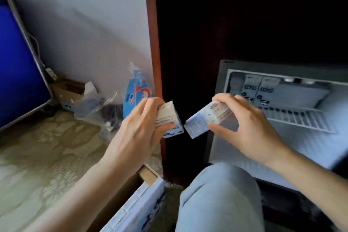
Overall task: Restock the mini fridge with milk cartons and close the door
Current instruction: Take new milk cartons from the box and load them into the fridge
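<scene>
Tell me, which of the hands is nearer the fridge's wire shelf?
Right. The right hand, gripping one carton, is just in front of the wire shelf; the left hand, gripping another carton, is farther left, outside the fridge.

A pale, plain wall (84, 24) is seen across the left half and is softly lit. The floor is covered by a carpet (37, 147) patterned in faded beige and green. The wall is bounded on the right by a reddish-brown wooden upright (151, 43), beyond which a cabinet interior (244, 15) is left almost black. At the far left a blue panel (17, 71) is edged by a metal frame, and a thin cable (35, 47) is run down the wall beside it. At the foot of the wall a small open cardboard box (67, 92) is set, with a crumpled clear plastic bag (94, 105) just beside it. A blue-and-white bag (134, 96) is stood near the upright.
</scene>
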`<action>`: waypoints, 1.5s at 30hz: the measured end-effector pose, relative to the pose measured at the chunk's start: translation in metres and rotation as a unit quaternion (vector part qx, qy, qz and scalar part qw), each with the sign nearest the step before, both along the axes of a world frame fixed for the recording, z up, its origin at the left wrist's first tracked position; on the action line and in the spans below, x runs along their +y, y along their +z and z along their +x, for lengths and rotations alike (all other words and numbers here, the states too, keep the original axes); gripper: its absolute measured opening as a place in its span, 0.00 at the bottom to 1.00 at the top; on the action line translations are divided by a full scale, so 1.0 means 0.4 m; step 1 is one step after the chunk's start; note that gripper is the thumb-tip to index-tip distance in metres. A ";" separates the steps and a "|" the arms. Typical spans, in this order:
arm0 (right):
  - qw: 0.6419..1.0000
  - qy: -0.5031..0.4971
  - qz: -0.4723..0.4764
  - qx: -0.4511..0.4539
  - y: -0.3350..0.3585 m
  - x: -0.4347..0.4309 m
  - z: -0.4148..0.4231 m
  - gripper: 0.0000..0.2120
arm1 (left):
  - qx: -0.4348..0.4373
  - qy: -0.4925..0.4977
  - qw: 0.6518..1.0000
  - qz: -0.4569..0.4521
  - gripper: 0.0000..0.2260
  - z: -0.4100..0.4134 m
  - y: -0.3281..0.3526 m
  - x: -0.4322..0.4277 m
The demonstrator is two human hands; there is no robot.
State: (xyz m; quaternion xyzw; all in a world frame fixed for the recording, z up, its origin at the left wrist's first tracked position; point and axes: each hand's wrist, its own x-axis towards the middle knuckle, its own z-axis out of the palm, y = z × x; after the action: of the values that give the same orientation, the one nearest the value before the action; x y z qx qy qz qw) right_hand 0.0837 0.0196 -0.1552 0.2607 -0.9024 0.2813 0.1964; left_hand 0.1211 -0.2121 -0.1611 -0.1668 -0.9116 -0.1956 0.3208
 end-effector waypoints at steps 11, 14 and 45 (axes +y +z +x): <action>0.982 -0.179 -0.006 0.057 0.037 0.301 -0.048 0.23 | 0.009 -0.136 0.991 -0.020 0.17 -0.179 0.064 0.340; 0.973 -0.226 -0.010 0.045 0.026 0.371 -0.071 0.23 | 0.011 -0.158 0.986 -0.045 0.16 -0.231 0.060 0.426; 0.936 -0.313 -0.157 -0.034 -0.140 0.543 -0.282 0.27 | -0.206 -0.164 0.929 0.261 0.26 -0.506 -0.223 0.802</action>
State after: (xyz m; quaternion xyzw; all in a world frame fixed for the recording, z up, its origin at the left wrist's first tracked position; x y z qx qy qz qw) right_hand -0.0289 0.2370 -0.2112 -0.0789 -0.8888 0.3524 0.2822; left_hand -0.0811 0.1086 -0.2504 -0.1802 -0.8345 -0.5062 0.1221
